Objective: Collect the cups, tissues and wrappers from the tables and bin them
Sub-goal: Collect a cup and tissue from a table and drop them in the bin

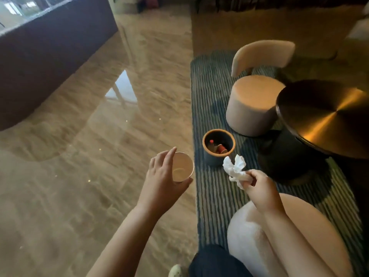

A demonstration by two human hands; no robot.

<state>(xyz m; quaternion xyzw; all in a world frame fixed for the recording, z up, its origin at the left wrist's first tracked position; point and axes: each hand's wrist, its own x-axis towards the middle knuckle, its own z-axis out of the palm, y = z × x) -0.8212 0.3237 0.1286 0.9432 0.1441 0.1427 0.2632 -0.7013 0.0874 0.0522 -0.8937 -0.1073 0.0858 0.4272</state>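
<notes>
From the head camera, the left hand [161,176] grips a paper cup [182,166] upright. The thumb is curled against its near side, the fingers wrap the far side, and the forefinger is raised above the rim. The cup hangs over the polished floor [89,146], just off the left edge of the striped rug [209,206].

The right hand [257,186] is clenched on a crumpled white tissue [234,166], whose loose end sticks up out of the fist above the rug.

The round bin [212,159] stands on the rug near its left edge, just beyond and between the two hands. It is open-topped, with red rubbish inside.

To its right, the dark base of the round desk [319,108] stands near, and a padded chair [251,108] sits behind. To the left, open floor runs as far as a dark counter [50,56].
</notes>
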